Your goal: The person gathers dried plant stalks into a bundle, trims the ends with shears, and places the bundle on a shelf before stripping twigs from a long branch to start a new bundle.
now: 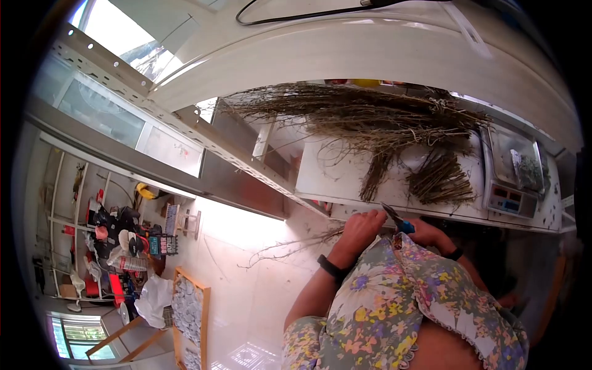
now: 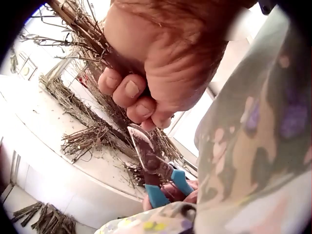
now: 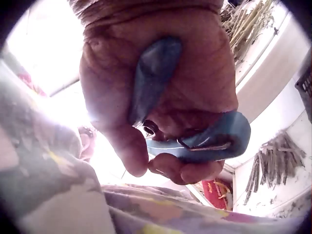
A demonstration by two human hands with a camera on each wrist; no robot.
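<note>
Blue-handled pruning shears (image 1: 399,223) lie in the right hand (image 1: 428,234), whose fingers curl round one handle (image 3: 204,146) while the other crosses the palm. In the left wrist view the shears' blades (image 2: 146,152) stand apart just below the left fingertips. The left hand (image 1: 362,229) grips a bundle of thin dry stems (image 2: 85,27), its fingers curled round them; part of the bundle is hidden in the fist. Some thin twigs (image 1: 296,246) trail from that hand to the left in the head view.
Beyond the hands, a white table (image 1: 327,179) bears a long heap of dry branches (image 1: 370,117) and a pile of short cut stems (image 1: 441,179). A scale (image 1: 512,169) stands at its right. Cut stems (image 2: 51,222) also lie lower down.
</note>
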